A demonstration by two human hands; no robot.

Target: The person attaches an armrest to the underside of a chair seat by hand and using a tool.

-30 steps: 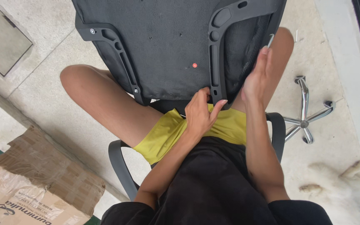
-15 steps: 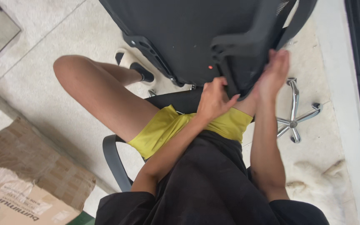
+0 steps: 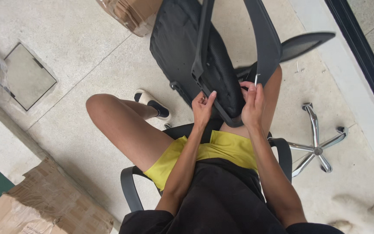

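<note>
Head view crops our mesh chair back [image 3: 182, 39] at top; left hand [image 3: 202, 109] and right hand [image 3: 253, 104] grip its hard plastic frame, fingers curled.

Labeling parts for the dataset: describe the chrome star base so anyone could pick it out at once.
Start at the seated person's right hand on the black mesh chair back, then look further right along the pale concrete floor. There lies the chrome star base, alone. It is the only shiny metal thing, with spokes spreading from a hub.
</note>
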